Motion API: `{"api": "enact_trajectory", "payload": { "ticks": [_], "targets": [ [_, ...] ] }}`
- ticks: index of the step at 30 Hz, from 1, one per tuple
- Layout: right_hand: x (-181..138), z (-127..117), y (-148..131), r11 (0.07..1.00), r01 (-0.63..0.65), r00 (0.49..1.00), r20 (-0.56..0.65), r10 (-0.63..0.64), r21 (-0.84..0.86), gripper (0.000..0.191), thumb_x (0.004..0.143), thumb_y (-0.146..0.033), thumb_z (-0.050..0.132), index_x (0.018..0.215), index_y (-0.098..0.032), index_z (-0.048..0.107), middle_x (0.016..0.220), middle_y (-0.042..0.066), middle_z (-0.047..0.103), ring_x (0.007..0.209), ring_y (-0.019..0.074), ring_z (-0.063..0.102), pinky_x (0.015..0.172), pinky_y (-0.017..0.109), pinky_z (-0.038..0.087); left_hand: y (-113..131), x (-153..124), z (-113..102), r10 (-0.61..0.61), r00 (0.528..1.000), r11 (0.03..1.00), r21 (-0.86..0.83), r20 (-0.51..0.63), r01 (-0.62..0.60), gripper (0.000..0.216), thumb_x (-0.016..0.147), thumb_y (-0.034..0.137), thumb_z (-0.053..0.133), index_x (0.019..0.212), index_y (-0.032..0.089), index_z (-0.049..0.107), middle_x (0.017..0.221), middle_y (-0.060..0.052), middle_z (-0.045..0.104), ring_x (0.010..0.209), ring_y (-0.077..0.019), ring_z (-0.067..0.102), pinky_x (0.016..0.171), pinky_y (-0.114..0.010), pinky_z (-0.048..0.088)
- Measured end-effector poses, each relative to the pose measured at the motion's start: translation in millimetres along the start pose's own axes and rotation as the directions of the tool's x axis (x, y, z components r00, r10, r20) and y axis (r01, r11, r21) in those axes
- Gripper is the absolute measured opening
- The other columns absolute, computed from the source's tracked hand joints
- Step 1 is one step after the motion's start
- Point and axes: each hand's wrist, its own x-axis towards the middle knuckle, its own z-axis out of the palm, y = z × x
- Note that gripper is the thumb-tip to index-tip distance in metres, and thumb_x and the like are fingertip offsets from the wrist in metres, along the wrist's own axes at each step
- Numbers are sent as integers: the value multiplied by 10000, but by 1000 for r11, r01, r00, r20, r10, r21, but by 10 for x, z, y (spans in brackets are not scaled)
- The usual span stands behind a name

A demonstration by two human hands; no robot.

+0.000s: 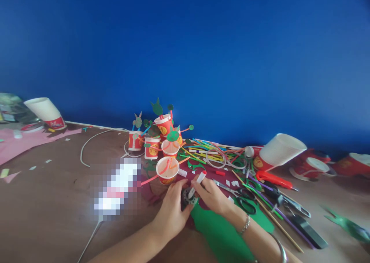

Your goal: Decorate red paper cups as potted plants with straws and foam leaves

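My right hand (213, 196) is closed around a white marker (197, 184) with a red end, slanted down to the left. The marker's lower end meets a small dark, round piece with a pale speckled rim (189, 197). Thumb and fingers of my left hand (172, 206) grip that piece; its kind is unclear. Just beyond stands a red-and-white paper cup (167, 170) with orange and pink straws through its sides. Green paper (225, 232) lies below my right hand, and black-handled scissors (245, 201) rest to its right. A red marker cap (220, 173) lies beyond the hands.
Behind are several paper cups (152, 148) with green animal-shaped heads. Many coloured straws (205, 149) lie beside them. To the right are a stack of white cups (281, 151), a red glue gun (274, 179) and a wooden stick (277, 224). A blurred-out lit device (118, 184) lies left.
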Motion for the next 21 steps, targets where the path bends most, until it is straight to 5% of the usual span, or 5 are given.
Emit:
{"api": "enact_trajectory", "payload": {
  "ticks": [4, 9, 16, 21],
  "targets": [
    [96, -51, -173, 958, 23, 997, 73, -2, -285, 309, 917, -307, 373, 693, -169, 534, 605, 0, 564, 544, 102, 476, 506, 223, 319, -7, 17, 9, -61, 998, 998, -18, 3, 61, 587, 695, 116, 602, 1253, 168, 428, 1230, -141, 554, 1163, -287, 497, 1006, -487, 390],
    [144, -71, -303, 783, 93, 993, 110, -32, -615, 298, 903, -274, 395, 693, -168, 579, 567, 28, 569, 482, 112, 454, 471, 266, 217, 0, 33, 21, -90, 996, 995, -53, -25, 88, 621, 664, 98, 595, 1257, 165, 422, 1214, -137, 567, 1157, -284, 513, 1003, -490, 395],
    [78, -50, -381, 557, 404, 910, 262, -320, -725, 248, 879, -168, 412, 763, -159, 631, 679, 97, 649, 567, 169, 539, 559, 298, 306, -83, 46, 85, -48, 994, 996, -82, -98, 40, 587, 642, 96, 628, 1200, 191, 475, 1208, -134, 575, 1127, -286, 544, 950, -480, 443],
    [-26, -13, -425, 539, 412, 900, 234, -369, -735, 236, 901, -190, 407, 883, -130, 634, 764, 105, 669, 658, 182, 565, 660, 326, 328, -96, 48, 94, 8, 993, 999, -36, -116, -12, 512, 655, 89, 598, 1151, 157, 490, 1152, -139, 591, 1115, -280, 543, 970, -491, 415]
  ]
}}
